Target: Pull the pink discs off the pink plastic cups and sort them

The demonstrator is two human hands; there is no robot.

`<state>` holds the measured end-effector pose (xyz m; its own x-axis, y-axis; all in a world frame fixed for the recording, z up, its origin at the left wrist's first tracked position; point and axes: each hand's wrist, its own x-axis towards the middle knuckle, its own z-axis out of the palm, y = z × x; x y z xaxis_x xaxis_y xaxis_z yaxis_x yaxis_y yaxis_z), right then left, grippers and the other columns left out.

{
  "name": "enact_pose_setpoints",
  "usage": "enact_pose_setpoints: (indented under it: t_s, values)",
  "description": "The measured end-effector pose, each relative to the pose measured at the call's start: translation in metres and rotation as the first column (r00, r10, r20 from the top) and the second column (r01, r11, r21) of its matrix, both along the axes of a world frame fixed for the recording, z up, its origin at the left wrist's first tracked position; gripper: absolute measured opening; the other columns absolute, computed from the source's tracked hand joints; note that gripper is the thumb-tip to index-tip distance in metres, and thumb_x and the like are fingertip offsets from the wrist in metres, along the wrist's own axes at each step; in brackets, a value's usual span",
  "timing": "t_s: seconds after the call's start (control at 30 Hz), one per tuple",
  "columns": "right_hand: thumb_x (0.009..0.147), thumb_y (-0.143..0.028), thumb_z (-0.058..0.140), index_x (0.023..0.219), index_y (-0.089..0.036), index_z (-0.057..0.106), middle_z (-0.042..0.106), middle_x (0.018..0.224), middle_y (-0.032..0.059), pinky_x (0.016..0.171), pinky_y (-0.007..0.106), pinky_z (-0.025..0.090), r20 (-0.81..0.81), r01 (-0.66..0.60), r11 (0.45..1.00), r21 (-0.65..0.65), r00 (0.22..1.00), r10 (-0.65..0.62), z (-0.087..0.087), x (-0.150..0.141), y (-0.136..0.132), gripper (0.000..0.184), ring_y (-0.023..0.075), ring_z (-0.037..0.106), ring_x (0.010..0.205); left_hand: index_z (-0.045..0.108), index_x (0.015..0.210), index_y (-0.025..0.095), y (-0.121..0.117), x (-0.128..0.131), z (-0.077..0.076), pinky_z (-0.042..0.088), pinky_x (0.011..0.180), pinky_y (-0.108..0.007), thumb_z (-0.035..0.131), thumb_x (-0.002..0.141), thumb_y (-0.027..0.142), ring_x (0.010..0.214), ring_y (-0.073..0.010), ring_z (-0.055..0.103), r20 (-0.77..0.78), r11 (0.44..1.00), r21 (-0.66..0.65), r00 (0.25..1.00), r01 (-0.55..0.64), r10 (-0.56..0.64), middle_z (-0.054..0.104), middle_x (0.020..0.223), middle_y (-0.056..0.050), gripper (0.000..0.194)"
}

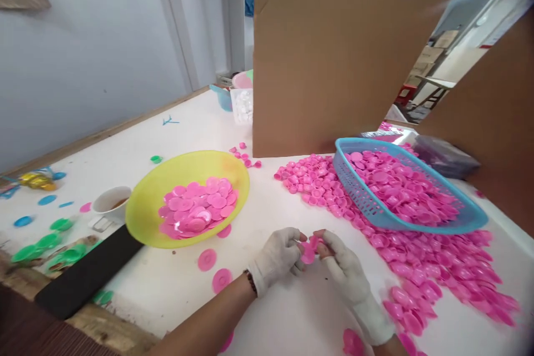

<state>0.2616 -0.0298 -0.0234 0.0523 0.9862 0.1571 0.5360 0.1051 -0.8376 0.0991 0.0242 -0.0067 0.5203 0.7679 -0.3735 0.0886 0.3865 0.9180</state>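
Observation:
Both hands wear white gloves with bare fingertips and meet low in the middle of the head view. My left hand pinches the left side of a small pink plastic piece. Thumb and fingers of my right hand close on pink plastic at its right; whether this is one part or two, I cannot tell. To the left, a yellow bowl holds flat pink discs. On the right, a blue basket full of pink cup-like pieces sits on a spread-out heap of similar pieces.
A tall cardboard sheet stands behind the heap. Loose pink discs lie near my left forearm. At the left are a white cup, a black strip and green pieces. A white container stands farther back.

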Motion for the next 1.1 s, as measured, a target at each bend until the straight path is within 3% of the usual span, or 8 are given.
enact_pose_setpoints:
  t_s: [0.13, 0.2, 0.27, 0.4, 0.57, 0.77, 0.93, 1.1]
  values:
    - [0.088, -0.023, 0.041, 0.094, -0.019, 0.058, 0.061, 0.081, 0.0039, 0.067, 0.029, 0.050, 0.191, 0.008, 0.988, 0.157, 0.981, -0.039, 0.003, 0.001, 0.001, 0.019, 0.0178, 0.060, 0.077, 0.055, 0.099, 0.011, 0.000, 0.000, -0.001, 0.045, 0.045, -0.023, 0.051, 0.072, 0.019, 0.046, -0.0123, 0.056, -0.069, 0.999, 0.010, 0.997, -0.031, 0.032, 0.057, 0.053, 0.002, 0.029]
    - [0.082, -0.018, 0.044, 0.083, -0.019, 0.059, 0.061, 0.087, 0.0065, 0.073, 0.033, 0.050, 0.260, 0.021, 0.968, 0.251, 0.962, -0.089, 0.003, 0.006, 0.003, 0.015, 0.0208, 0.059, 0.088, 0.056, 0.100, 0.010, 0.000, -0.001, -0.001, 0.045, 0.045, -0.023, 0.051, 0.071, 0.018, 0.046, -0.0121, 0.056, -0.051, 1.000, -0.027, 0.999, -0.008, 0.007, 0.057, 0.053, 0.002, 0.030]
    - [0.078, -0.014, 0.044, 0.074, -0.020, 0.057, 0.059, 0.082, 0.0059, 0.070, 0.032, 0.049, 0.291, 0.013, 0.966, 0.257, 0.952, -0.090, 0.002, 0.010, 0.005, 0.015, 0.0203, 0.059, 0.082, 0.057, 0.099, 0.009, 0.001, -0.002, 0.001, 0.046, 0.048, -0.023, 0.052, 0.071, 0.017, 0.047, -0.0112, 0.057, 0.011, 0.998, -0.061, 1.000, 0.003, -0.003, 0.058, 0.056, 0.001, 0.029]
    - [0.078, -0.010, 0.044, 0.084, -0.019, 0.060, 0.060, 0.077, 0.0036, 0.065, 0.030, 0.050, 0.249, 0.006, 0.975, 0.223, 0.967, -0.063, 0.002, 0.013, 0.004, 0.019, 0.0176, 0.058, 0.073, 0.056, 0.100, 0.010, 0.003, -0.005, 0.005, 0.050, 0.058, -0.025, 0.058, 0.072, 0.023, 0.058, -0.0123, 0.062, 0.142, 0.994, -0.103, 0.989, -0.034, 0.048, 0.062, 0.068, -0.002, 0.030]
    - [0.083, -0.012, 0.044, 0.093, -0.021, 0.061, 0.060, 0.088, 0.0049, 0.069, 0.032, 0.053, 0.146, 0.164, 0.916, 0.365, 0.962, -0.230, 0.005, 0.000, -0.004, 0.022, 0.0178, 0.060, 0.079, 0.058, 0.098, 0.008, 0.000, -0.005, 0.004, 0.049, 0.054, -0.027, 0.063, 0.070, 0.025, 0.054, -0.0139, 0.061, 0.126, 0.991, -0.132, 0.991, -0.018, 0.035, 0.062, 0.066, -0.004, 0.033]
    - [0.082, -0.007, 0.041, 0.096, -0.021, 0.064, 0.057, 0.084, 0.0052, 0.063, 0.028, 0.056, 0.237, -0.073, 0.933, 0.353, 0.972, -0.014, 0.004, -0.008, -0.004, 0.030, 0.0172, 0.060, 0.075, 0.063, 0.090, 0.007, 0.004, -0.010, 0.002, 0.050, 0.068, -0.029, 0.075, 0.063, 0.026, 0.070, -0.0174, 0.065, 0.452, 0.951, -0.283, 0.892, 0.128, 0.014, 0.065, 0.077, -0.009, 0.036]
    - [0.079, -0.003, 0.043, 0.098, -0.023, 0.061, 0.056, 0.102, 0.0067, 0.070, 0.028, 0.058, 0.164, -0.080, 0.914, 0.397, 0.986, 0.016, 0.001, -0.004, -0.004, 0.034, 0.0176, 0.062, 0.091, 0.062, 0.098, 0.006, 0.005, -0.015, 0.008, 0.050, 0.075, -0.032, 0.078, 0.065, 0.028, 0.079, -0.0193, 0.066, 0.484, 0.955, -0.258, 0.875, 0.146, -0.003, 0.067, 0.090, -0.014, 0.042]
    - [0.082, -0.006, 0.043, 0.091, -0.023, 0.061, 0.060, 0.100, 0.0052, 0.078, 0.031, 0.055, 0.182, -0.078, 0.924, 0.374, 0.983, 0.009, 0.010, -0.004, -0.007, 0.026, 0.0182, 0.060, 0.095, 0.061, 0.092, 0.008, -0.003, -0.010, 0.008, 0.052, 0.066, -0.030, 0.078, 0.064, 0.038, 0.066, -0.0159, 0.064, 0.430, 0.983, -0.162, 0.903, 0.087, -0.009, 0.066, 0.079, -0.009, 0.044]
